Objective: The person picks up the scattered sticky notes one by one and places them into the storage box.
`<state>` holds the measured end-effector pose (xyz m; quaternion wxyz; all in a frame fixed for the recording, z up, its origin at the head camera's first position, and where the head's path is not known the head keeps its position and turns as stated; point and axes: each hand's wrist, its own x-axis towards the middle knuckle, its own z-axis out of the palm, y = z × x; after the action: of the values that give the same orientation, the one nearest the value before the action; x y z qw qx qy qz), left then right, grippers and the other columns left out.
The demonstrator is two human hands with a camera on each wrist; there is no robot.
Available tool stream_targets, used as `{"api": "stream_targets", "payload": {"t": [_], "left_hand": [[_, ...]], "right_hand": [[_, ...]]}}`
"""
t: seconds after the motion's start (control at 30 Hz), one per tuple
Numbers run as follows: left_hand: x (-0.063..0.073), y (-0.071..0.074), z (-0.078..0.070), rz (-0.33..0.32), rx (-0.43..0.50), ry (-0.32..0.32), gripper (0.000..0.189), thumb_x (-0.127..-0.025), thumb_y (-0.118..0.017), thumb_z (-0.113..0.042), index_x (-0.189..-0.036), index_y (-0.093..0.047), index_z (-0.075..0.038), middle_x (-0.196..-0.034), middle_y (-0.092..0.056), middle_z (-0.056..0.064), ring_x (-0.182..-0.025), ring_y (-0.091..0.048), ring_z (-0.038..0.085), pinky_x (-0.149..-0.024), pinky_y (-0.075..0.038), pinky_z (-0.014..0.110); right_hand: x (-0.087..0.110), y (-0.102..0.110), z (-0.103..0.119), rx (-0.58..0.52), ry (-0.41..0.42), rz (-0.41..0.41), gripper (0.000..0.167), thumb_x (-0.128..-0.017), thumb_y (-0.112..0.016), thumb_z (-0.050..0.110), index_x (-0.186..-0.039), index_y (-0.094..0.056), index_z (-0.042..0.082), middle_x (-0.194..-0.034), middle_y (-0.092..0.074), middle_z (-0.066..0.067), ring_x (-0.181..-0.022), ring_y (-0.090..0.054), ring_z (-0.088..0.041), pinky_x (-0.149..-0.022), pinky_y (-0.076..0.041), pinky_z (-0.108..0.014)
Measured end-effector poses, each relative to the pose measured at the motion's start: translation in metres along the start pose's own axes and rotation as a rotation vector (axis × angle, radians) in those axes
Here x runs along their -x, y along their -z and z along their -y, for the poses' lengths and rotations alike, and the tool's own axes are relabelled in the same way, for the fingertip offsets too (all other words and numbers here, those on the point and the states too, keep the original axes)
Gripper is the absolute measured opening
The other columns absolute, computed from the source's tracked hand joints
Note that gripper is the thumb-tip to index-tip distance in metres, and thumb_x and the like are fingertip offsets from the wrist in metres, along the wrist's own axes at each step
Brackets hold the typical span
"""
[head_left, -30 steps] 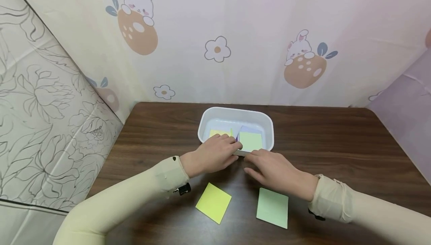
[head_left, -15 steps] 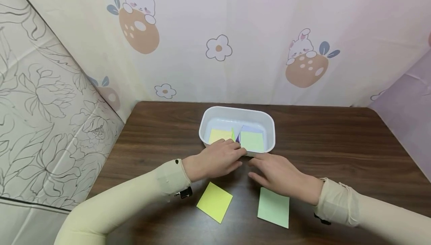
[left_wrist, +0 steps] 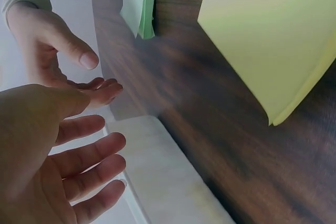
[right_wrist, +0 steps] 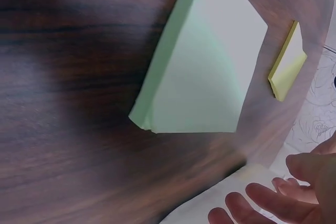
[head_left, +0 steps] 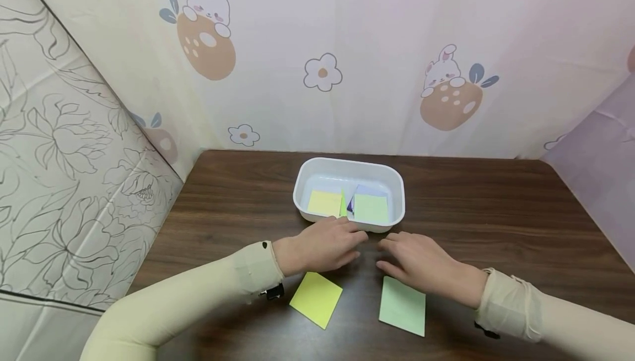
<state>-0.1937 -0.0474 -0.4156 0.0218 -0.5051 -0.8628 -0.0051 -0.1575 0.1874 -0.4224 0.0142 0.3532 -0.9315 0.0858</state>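
A white plastic box (head_left: 349, 166) holds a pale yellow sticky note pad (head_left: 324, 202), a light green pad (head_left: 371, 208), and bits of bright green and purple paper beside them. My left hand (head_left: 322, 244) hovers at the box's near side, fingers relaxed and holding nothing, its fingertips overlapping the rim in the head view. To its right, my right hand (head_left: 421, 262) is also loose and without a load, just short of the box. Closer to me lie a yellow sticky note pad (head_left: 316, 300) below my left hand and a green sticky note pad (head_left: 402, 307) below my right.
Everything stands on a dark wood-grain table (head_left: 238, 201). A curtain (head_left: 377, 74) printed with rabbits and flowers hangs along the back edge, and a flower-line sheet (head_left: 74, 146) closes the left side.
Both hands have drawn back from the box toward me and slightly right, uncovering more of its near wall and the pale yellow pad. The box and the pads on the table have stayed put.
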Motion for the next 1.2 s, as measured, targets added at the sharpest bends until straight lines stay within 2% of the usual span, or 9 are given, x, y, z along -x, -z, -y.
{"api": "stream_targets", "payload": {"t": [0.27, 0.57, 0.77, 0.93, 1.2], "left_hand": [[-0.003, -0.013, -0.005, -0.023, -0.024, -0.046, 0.023, -0.101, -0.061, -0.031, -0.118, -0.067, -0.017, -0.102, -0.07, -0.005, -0.095, -0.066, 0.012, -0.083, -0.053, 0.026], [-0.005, -0.019, -0.013, 0.038, -0.046, -0.043, 0.025, -0.103, -0.057, -0.033, -0.122, -0.066, -0.02, -0.108, -0.07, -0.007, -0.101, -0.066, 0.011, -0.086, -0.053, 0.026], [-0.004, -0.024, -0.018, 0.075, -0.056, -0.039, 0.025, -0.103, -0.057, -0.035, -0.122, -0.066, -0.022, -0.109, -0.07, -0.008, -0.101, -0.065, 0.01, -0.082, -0.051, 0.024], [-0.005, -0.03, -0.02, 0.087, -0.066, -0.036, 0.025, -0.102, -0.058, -0.036, -0.122, -0.066, -0.023, -0.11, -0.07, -0.009, -0.102, -0.065, 0.009, -0.081, -0.05, 0.023], [-0.007, -0.033, -0.022, 0.092, -0.053, -0.045, 0.024, -0.102, -0.058, -0.037, -0.12, -0.065, -0.023, -0.108, -0.069, -0.009, -0.102, -0.065, 0.009, -0.082, -0.05, 0.023]], "right_hand": [[0.01, -0.005, -0.005, -0.004, -0.017, 0.012, 0.022, -0.09, -0.075, 0.03, -0.104, -0.071, 0.013, -0.092, -0.068, 0.006, -0.078, -0.064, -0.009, -0.063, -0.052, -0.029], [0.022, -0.012, -0.007, -0.025, -0.07, 0.041, 0.024, -0.086, -0.079, 0.034, -0.097, -0.067, 0.016, -0.08, -0.058, 0.009, -0.067, -0.048, -0.001, -0.055, -0.041, -0.025], [0.029, -0.017, -0.008, -0.022, -0.11, 0.096, 0.039, -0.081, -0.082, 0.042, -0.102, -0.067, 0.013, -0.086, -0.062, 0.008, -0.072, -0.055, -0.004, -0.058, -0.046, -0.029], [0.035, -0.021, -0.008, -0.032, -0.125, 0.131, 0.05, -0.074, -0.086, 0.049, -0.101, -0.064, 0.014, -0.089, -0.063, 0.007, -0.072, -0.058, -0.008, -0.057, -0.047, -0.03], [0.038, -0.026, -0.009, -0.034, -0.105, 0.137, 0.055, -0.069, -0.088, 0.053, -0.1, -0.062, 0.016, -0.091, -0.065, 0.006, -0.073, -0.06, -0.011, -0.058, -0.048, -0.031]]}}
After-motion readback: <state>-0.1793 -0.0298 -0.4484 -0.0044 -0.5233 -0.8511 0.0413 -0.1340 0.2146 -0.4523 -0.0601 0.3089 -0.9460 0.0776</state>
